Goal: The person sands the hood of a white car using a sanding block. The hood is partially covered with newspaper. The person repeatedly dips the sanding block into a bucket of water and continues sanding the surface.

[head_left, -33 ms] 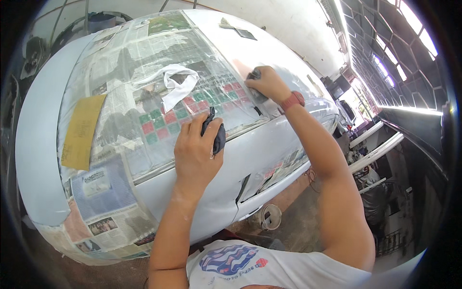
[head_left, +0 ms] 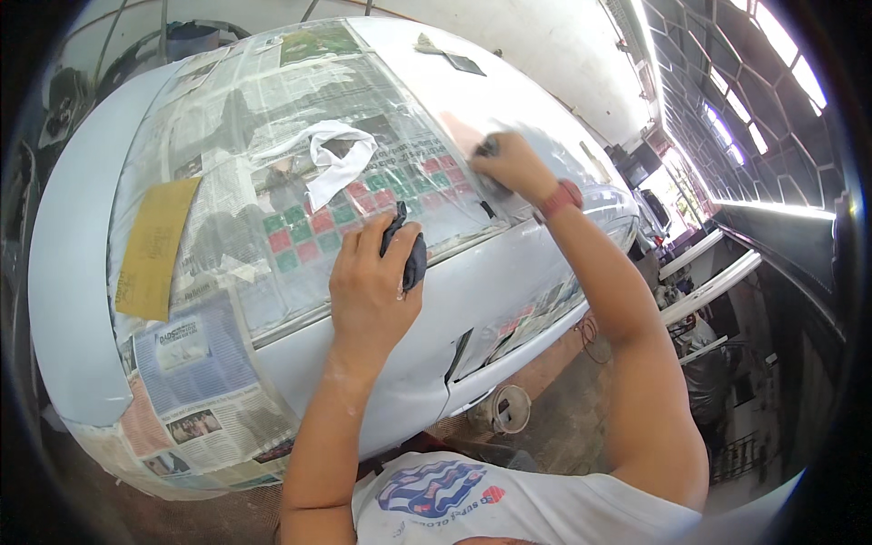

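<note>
My left hand (head_left: 374, 282) rests on the lower edge of the covered car glass, its fingers closed round a crumpled black cloth (head_left: 414, 263). Over on the pale, primed car body (head_left: 427, 313), my right hand (head_left: 514, 168) presses a small dark grey piece (head_left: 491, 145) to the panel beside the glass; motion blurs it, and its kind cannot be made out. Newspaper under clear plastic (head_left: 245, 118) covers the glass. A twisted white cloth (head_left: 338, 168) lies on this covering, just beyond my left hand. Farther left lies a yellow-brown rectangular sheet (head_left: 158, 250).
On the far panel lie a dark flat square (head_left: 465, 64) and a small greenish scrap (head_left: 425, 43). A dirty bucket (head_left: 510, 411) stands on the floor beside the car. Long white bars (head_left: 713, 288) and clutter are at the right. A patterned metal grille wall (head_left: 727, 82) rises beyond.
My right hand has shifted slightly right and a little nearer along the panel with the dark grey piece. My left hand stays in place on the black cloth.
</note>
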Action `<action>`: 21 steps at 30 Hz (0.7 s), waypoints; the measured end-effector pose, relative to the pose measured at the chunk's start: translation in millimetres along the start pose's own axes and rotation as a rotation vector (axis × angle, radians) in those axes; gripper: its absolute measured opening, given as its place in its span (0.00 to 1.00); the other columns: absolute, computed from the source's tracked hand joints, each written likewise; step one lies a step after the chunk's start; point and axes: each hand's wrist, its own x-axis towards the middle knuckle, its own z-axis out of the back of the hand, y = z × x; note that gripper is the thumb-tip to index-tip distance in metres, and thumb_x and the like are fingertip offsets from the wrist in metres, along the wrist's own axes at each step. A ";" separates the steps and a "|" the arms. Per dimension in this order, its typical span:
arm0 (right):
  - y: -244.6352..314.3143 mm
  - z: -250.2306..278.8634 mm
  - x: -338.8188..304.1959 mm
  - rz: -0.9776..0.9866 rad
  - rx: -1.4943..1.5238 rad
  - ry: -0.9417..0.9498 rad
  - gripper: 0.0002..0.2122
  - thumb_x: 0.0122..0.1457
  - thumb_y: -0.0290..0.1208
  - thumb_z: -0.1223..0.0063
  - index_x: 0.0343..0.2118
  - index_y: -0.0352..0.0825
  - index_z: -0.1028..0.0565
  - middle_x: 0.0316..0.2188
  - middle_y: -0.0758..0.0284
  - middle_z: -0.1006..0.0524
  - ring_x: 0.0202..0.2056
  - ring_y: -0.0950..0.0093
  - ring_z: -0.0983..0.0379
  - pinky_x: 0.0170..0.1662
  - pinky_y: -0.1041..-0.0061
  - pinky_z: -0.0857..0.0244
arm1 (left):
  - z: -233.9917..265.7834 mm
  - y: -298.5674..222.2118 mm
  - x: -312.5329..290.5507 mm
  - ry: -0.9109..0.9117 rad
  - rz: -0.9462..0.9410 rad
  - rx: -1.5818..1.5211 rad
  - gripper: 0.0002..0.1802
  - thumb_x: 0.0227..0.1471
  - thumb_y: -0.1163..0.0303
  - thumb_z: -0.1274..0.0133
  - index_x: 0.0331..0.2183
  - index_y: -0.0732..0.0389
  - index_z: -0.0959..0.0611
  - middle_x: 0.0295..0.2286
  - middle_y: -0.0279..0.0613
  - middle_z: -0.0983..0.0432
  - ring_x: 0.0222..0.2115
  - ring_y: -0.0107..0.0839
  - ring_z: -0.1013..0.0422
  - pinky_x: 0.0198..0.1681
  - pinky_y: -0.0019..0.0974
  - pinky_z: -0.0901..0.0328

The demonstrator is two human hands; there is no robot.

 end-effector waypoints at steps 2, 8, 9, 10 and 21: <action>-3.4 10.2 -19.8 0.003 -0.047 0.029 0.20 0.51 0.39 0.33 0.34 0.22 0.17 0.25 0.48 0.17 0.27 0.60 0.18 0.37 0.63 0.26 | -0.2 4.4 5.1 -0.027 0.003 0.004 0.20 0.50 0.72 0.31 0.47 0.57 0.14 0.48 0.48 0.22 0.47 0.52 0.25 0.49 0.50 0.27; -5.6 -3.4 42.2 -0.021 -0.020 0.008 0.20 0.50 0.39 0.32 0.34 0.22 0.16 0.25 0.51 0.17 0.25 0.64 0.20 0.35 0.63 0.26 | -8.3 1.7 2.7 -0.018 -0.009 -0.014 0.21 0.50 0.71 0.31 0.47 0.57 0.14 0.48 0.49 0.22 0.47 0.52 0.25 0.50 0.50 0.28; -6.2 -6.6 53.0 -0.045 -0.038 0.003 0.19 0.50 0.39 0.32 0.33 0.22 0.17 0.25 0.51 0.16 0.25 0.64 0.20 0.36 0.63 0.25 | -8.8 0.6 2.7 -0.017 -0.010 -0.024 0.21 0.50 0.71 0.31 0.47 0.57 0.14 0.48 0.49 0.22 0.47 0.52 0.25 0.50 0.51 0.28; -5.0 -9.2 59.1 -0.060 -0.050 -0.003 0.19 0.51 0.38 0.32 0.33 0.21 0.17 0.26 0.51 0.16 0.26 0.64 0.19 0.36 0.63 0.25 | -7.6 1.0 3.7 -0.021 -0.011 -0.023 0.21 0.50 0.71 0.31 0.47 0.57 0.14 0.48 0.49 0.22 0.47 0.52 0.25 0.50 0.51 0.28; 0.4 -10.8 64.3 -0.007 -0.086 0.001 0.17 0.53 0.37 0.32 0.33 0.23 0.17 0.24 0.58 0.17 0.26 0.72 0.22 0.35 0.67 0.27 | -5.0 2.6 5.4 -0.011 -0.001 -0.029 0.20 0.50 0.72 0.31 0.47 0.57 0.14 0.48 0.48 0.22 0.47 0.52 0.25 0.49 0.51 0.28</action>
